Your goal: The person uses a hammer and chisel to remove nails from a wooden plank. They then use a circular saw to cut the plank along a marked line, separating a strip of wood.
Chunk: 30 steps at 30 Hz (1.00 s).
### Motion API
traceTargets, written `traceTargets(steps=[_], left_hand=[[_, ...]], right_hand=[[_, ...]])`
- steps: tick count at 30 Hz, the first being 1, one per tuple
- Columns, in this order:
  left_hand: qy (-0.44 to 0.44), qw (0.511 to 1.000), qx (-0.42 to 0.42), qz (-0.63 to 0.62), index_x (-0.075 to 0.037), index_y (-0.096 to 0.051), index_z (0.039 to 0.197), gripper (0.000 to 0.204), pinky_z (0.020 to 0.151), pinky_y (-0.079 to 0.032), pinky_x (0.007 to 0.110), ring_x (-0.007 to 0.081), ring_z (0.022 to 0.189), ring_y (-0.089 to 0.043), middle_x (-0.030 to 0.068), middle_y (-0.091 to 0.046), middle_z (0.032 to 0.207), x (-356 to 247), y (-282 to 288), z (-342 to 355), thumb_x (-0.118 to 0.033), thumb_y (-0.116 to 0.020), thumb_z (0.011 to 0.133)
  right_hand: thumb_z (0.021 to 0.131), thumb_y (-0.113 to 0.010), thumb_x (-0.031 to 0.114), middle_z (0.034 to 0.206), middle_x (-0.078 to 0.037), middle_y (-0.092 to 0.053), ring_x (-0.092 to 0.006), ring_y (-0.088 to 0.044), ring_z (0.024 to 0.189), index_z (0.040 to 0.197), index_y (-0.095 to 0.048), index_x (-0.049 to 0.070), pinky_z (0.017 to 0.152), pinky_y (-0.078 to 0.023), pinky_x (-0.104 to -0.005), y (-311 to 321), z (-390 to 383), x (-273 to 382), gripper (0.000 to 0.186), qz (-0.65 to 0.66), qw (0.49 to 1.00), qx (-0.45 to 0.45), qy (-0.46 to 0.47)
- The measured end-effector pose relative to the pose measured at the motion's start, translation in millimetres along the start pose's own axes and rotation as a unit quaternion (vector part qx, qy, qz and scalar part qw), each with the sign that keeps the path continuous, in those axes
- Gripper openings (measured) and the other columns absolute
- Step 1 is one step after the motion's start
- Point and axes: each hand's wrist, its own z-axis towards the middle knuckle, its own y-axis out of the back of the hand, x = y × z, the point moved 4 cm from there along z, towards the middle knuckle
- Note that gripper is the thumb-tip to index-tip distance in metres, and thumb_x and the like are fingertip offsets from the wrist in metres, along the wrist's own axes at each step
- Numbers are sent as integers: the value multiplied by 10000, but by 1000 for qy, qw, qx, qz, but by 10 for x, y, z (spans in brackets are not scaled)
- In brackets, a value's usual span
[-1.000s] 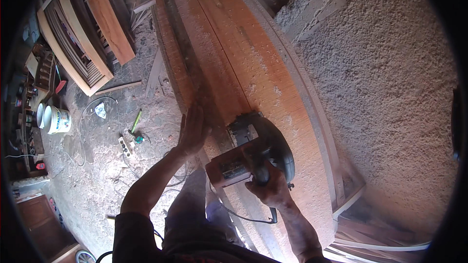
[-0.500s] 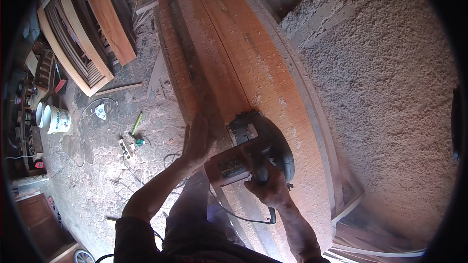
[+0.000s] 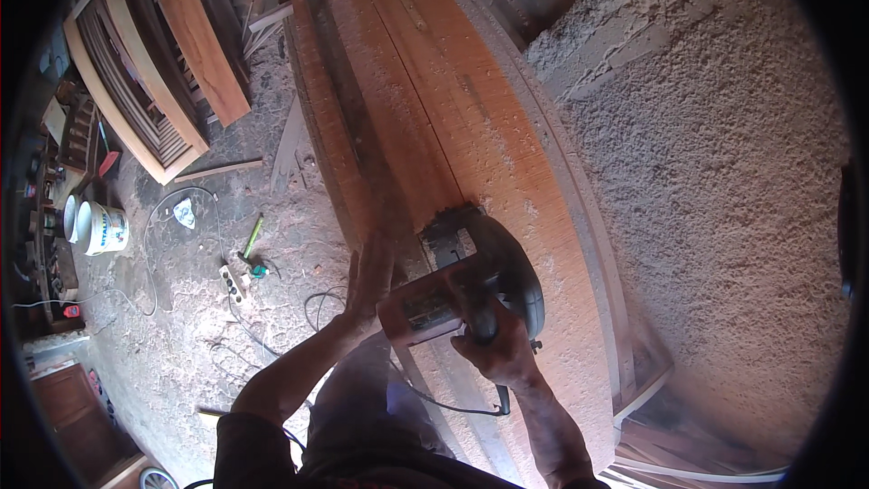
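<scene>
My right hand point(image 3: 496, 347) is closed round the rear handle of a dark circular saw point(image 3: 514, 276). The saw sits on a long orange-brown wooden board point(image 3: 507, 154), and a narrow dark line runs along the wood ahead of it. Its black cord trails back beside my right forearm. My left hand point(image 3: 369, 276) lies along the left edge of the wood, just left of the saw's motor, with its fingers stretched forward. That hand's fingertips are dim and blurred, and its thumb is hidden. The blade cannot be seen.
Sawdust point(image 3: 706, 172) is heaped along the right. Framed wooden panels point(image 3: 136, 81) lean at the far left. White buckets point(image 3: 101, 228), a power strip point(image 3: 233, 284), a green-handled tool point(image 3: 253, 234) and loose cables are on the dusty floor. Wood strips point(image 3: 697, 457) lie at the lower right.
The saw and my right hand have shifted very slightly left in view. My left hand has come a little nearer to me and to the saw. The view itself has moved slightly.
</scene>
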Motion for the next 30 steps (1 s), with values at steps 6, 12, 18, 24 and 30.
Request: traceTargets(steps=[6, 12, 18, 24, 30], left_hand=[[-83, 996, -33, -5, -106, -262, 1650, 736, 1222, -139, 634, 384, 1596, -160, 192, -168, 1723, -100, 153, 2, -294, -584, 1016], [-54, 996, 25, 61, -121, -246, 1658, 743, 1238, -97, 633, 356, 1611, -100, 172, -106, 1743, -165, 103, -66, -335, -567, 1024], [21, 993, 63, -101, -40, -180, 1654, 894, 1247, -98, 630, 389, 1606, -80, 231, -109, 1724, 127, 480, 324, -467, -597, 989], [-61, 998, -2, 31, 28, -150, 1635, 975, 1224, -108, 670, 420, 1599, -58, 268, -101, 1710, 808, 1018, 1412, -498, -632, 972], [-5, 997, 60, 52, 50, -109, 1629, 1032, 1224, -106, 673, 415, 1604, -16, 271, -77, 1711, 868, 925, 1400, -591, -583, 973]], right_hand=[[775, -828, 95, 834, -28, -650, -123, -593, 771, 1151, -649, 6, 693, -500, -318, -11, 145, 38, 426, -27, 1000, 1, -10], [767, -820, 96, 881, -89, -683, -186, -645, 812, 1259, -631, -8, 729, -528, -352, -47, 298, 68, 538, -29, 1000, 7, -10], [762, -802, 86, 974, -200, -726, -310, -735, 892, 1297, -606, -18, 788, -571, -416, -34, 329, 106, 578, -50, 992, 43, -106], [776, -806, 92, 906, -141, -715, -231, -692, 820, 1285, -619, -13, 744, -549, -378, -37, 352, 176, 552, -27, 1000, 8, -2], [779, -817, 113, 843, -96, -700, -174, -657, 767, 1238, -636, -6, 712, -534, -357, -37, 333, 134, 508, -38, 999, 12, -22]])
